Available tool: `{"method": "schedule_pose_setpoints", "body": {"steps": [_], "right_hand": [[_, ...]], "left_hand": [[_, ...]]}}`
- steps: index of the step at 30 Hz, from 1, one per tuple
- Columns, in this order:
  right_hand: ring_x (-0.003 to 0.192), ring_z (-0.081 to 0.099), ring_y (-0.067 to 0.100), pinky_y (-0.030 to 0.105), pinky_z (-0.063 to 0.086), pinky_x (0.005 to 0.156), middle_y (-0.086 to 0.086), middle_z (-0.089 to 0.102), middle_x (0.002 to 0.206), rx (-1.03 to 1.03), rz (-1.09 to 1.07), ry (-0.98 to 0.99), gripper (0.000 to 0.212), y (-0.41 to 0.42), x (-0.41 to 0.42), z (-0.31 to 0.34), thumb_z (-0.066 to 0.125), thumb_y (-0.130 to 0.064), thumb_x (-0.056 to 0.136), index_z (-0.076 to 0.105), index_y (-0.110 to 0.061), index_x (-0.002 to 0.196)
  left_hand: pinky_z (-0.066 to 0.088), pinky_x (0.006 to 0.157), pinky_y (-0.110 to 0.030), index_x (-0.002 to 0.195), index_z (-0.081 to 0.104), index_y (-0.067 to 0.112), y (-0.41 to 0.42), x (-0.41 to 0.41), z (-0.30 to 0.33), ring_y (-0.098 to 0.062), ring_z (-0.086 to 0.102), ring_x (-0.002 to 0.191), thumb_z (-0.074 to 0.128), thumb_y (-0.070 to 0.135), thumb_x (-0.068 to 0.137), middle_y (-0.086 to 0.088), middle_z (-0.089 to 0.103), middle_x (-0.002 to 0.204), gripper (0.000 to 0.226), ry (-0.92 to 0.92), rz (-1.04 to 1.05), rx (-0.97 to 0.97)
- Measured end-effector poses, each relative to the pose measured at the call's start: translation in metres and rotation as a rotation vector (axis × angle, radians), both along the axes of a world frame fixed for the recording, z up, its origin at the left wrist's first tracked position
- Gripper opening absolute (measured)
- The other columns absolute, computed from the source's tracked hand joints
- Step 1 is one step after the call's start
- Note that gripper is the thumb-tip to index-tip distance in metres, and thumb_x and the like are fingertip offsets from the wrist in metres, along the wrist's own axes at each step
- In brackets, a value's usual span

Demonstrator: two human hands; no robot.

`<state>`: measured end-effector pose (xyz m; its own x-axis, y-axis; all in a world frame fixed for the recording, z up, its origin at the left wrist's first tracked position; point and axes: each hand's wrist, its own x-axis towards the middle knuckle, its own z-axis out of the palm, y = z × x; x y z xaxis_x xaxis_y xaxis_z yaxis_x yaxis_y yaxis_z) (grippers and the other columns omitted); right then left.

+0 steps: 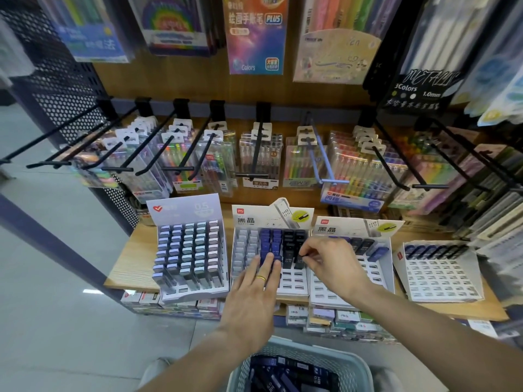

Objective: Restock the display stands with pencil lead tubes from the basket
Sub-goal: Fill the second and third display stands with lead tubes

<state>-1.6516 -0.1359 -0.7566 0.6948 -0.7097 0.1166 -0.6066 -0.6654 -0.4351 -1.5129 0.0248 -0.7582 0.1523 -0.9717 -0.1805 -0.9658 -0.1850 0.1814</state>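
A white display stand (240, 250) in the middle of the wooden shelf holds blue tubes (268, 240) and black tubes (291, 244) in its slots. My left hand (254, 284) lies flat over the stand's front, straight fingers resting on the blue tubes. My right hand (328, 258) pinches a black lead tube (300, 257) at the stand's right column. Down at the frame's bottom, a grey mesh basket (353, 363) is filled with several dark lead tubes (283, 374).
A full stand of pastel tubes (188, 253) sits to the left. Two more stands (353, 278) (441, 275) on the right have many free slots. Black hooks with pen packs (260, 157) jut out above the shelf. Boxed stock (339, 321) fills the lower shelf.
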Motion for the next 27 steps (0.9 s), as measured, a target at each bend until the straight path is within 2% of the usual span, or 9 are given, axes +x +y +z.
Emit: {"method": "schedule_pose_setpoints", "body": {"steps": [5,10,13,17,19,21,23,25,27], "right_hand": [[0.082,0.070,0.006,0.028,0.057,0.082,-0.010,0.076,0.090,0.044,-0.034,0.001,0.014,-0.002,0.001,-0.004,0.073,-0.014,0.087,0.075,-0.024,0.097],[0.100,0.065,0.016,0.029,0.052,0.090,-0.005,0.066,0.112,0.020,-0.026,0.107,0.028,-0.005,0.001,-0.009,0.069,-0.010,0.089,0.074,-0.023,0.113],[0.095,0.063,0.015,0.029,0.051,0.091,-0.005,0.057,0.116,0.024,-0.034,0.105,0.030,-0.002,0.002,-0.005,0.070,-0.012,0.089,0.072,-0.023,0.117],[0.087,0.062,0.012,0.034,0.054,0.082,-0.009,0.054,0.110,0.032,-0.022,0.061,0.027,0.009,-0.004,0.004,0.070,-0.021,0.089,0.066,-0.026,0.115],[0.083,0.060,0.008,0.033,0.053,0.078,-0.013,0.053,0.104,0.050,-0.002,0.046,0.024,0.024,-0.015,0.007,0.070,-0.026,0.089,0.064,-0.029,0.112],[0.080,0.060,0.004,0.028,0.052,0.076,-0.016,0.054,0.101,0.102,0.014,0.048,0.023,0.043,-0.029,0.008,0.071,-0.030,0.088,0.064,-0.030,0.110],[0.081,0.060,0.001,0.023,0.051,0.077,-0.019,0.058,0.099,0.170,0.032,0.073,0.023,0.064,-0.047,0.004,0.073,-0.030,0.087,0.065,-0.031,0.109],[0.086,0.061,0.000,0.021,0.052,0.079,-0.017,0.064,0.100,0.262,0.064,0.132,0.024,0.086,-0.068,-0.008,0.074,-0.032,0.088,0.065,-0.030,0.110],[0.093,0.063,0.004,0.022,0.052,0.083,-0.013,0.067,0.105,0.348,0.108,0.236,0.026,0.109,-0.087,-0.027,0.072,-0.033,0.090,0.064,-0.028,0.115]], "left_hand": [[0.001,0.129,-0.044,0.161,-0.016,0.018,0.001,0.002,-0.005,-0.024,-0.020,0.155,0.049,0.012,0.099,-0.002,-0.022,0.168,0.089,0.028,0.002,-0.013],[0.001,0.129,-0.043,0.162,-0.012,0.017,-0.001,0.004,-0.006,-0.023,-0.018,0.156,0.050,0.015,0.100,-0.002,-0.019,0.169,0.087,0.042,-0.010,-0.009],[0.003,0.129,-0.042,0.162,-0.008,0.018,-0.002,0.009,-0.007,-0.022,-0.016,0.156,0.051,0.020,0.101,-0.001,-0.016,0.170,0.085,0.062,-0.021,-0.023],[0.007,0.129,-0.039,0.163,-0.002,0.021,0.003,0.014,-0.007,-0.020,-0.011,0.157,0.052,0.019,0.101,0.000,-0.013,0.170,0.082,0.054,-0.060,-0.081],[0.012,0.128,-0.040,0.164,0.008,0.023,0.009,0.012,-0.005,-0.021,-0.002,0.158,0.052,0.016,0.101,0.000,-0.004,0.171,0.076,0.057,-0.087,-0.141],[0.022,0.126,-0.041,0.160,0.024,0.024,0.017,0.008,-0.006,-0.020,0.016,0.155,0.052,0.012,0.100,-0.001,0.018,0.169,0.067,0.066,-0.129,-0.203],[0.031,0.122,-0.039,0.154,0.035,0.026,0.029,0.001,-0.011,-0.016,0.033,0.146,0.051,0.010,0.098,0.002,0.038,0.158,0.060,0.110,-0.172,-0.205],[0.035,0.118,-0.035,0.152,0.038,0.028,0.045,-0.007,-0.019,-0.014,0.041,0.138,0.054,0.015,0.099,0.006,0.045,0.149,0.057,0.148,-0.201,-0.125],[0.040,0.112,-0.035,0.151,0.040,0.025,0.063,-0.014,-0.037,-0.019,0.046,0.134,0.055,0.021,0.101,0.002,0.049,0.145,0.053,0.191,-0.198,0.034]]}}
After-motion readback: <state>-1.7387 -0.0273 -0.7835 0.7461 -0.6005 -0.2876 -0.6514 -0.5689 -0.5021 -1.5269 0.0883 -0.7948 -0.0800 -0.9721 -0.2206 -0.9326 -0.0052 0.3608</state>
